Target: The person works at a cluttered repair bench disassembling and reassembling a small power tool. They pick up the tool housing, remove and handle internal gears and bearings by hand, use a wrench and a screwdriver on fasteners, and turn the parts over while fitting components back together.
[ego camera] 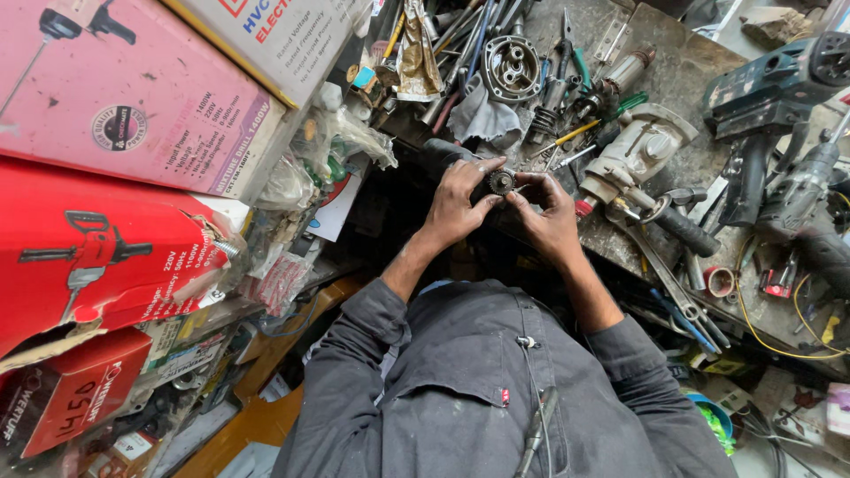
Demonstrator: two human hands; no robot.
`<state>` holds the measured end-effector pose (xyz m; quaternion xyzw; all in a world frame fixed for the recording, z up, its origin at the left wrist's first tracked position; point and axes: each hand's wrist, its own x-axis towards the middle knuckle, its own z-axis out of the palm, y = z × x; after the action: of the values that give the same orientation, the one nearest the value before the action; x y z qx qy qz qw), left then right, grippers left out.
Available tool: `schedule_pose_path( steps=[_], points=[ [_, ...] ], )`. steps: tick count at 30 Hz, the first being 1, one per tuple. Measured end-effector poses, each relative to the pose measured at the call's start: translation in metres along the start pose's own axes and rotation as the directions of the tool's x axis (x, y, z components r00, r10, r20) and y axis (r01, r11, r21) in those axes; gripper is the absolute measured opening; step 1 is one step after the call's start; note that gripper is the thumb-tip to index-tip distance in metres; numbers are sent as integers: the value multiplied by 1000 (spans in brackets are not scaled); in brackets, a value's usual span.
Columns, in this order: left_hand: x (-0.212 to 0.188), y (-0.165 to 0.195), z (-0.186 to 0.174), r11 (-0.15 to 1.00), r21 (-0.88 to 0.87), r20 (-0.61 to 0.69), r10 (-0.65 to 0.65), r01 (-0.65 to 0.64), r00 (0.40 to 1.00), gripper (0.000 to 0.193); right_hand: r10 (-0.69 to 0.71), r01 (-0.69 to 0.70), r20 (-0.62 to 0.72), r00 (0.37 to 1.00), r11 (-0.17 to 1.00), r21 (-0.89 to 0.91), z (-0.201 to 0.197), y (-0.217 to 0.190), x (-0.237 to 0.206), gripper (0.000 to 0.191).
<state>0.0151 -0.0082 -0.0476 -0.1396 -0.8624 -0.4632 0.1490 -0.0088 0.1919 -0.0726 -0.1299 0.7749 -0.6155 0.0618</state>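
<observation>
Both hands meet over the near edge of the cluttered counter [682, 71]: the left hand [456, 202] and the right hand [546, 217] pinch a small toothed gear [502, 181] between their fingers, closed around it from either side. Just beyond lie a grey cloth [482, 115], a round metal housing [512, 66] and a yellow-handled screwdriver [567, 135], with a pale motor body [633, 150] off toward the counter's right side

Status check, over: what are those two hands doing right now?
Left hand and right hand both pinching a small metal gear. Held above the cluttered workbench. Nothing between hands and gear; power drill off to the right.
</observation>
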Motion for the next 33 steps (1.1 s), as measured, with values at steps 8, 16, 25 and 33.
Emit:
schedule_pose_path(
  steps=[8,16,25,33],
  points=[
    [3,5,-5,999,-46,-4,-16,16,1000,70,-65,65,11,998,998,4,-6,-8,1,28],
    [8,18,-15,999,-51,-17,-17,16,1000,72,21,-16,-22,1000,979,202,-10,-9,-4,25],
    [5,36,-13,928,-354,16,-118,116,993,48,-121,112,38,992,976,184,-20,-28,-15,44],
    [12,39,-14,839,-526,130,-87,143,988,49,5,-38,88,996,924,379,-27,-31,-21,50]
  ],
)
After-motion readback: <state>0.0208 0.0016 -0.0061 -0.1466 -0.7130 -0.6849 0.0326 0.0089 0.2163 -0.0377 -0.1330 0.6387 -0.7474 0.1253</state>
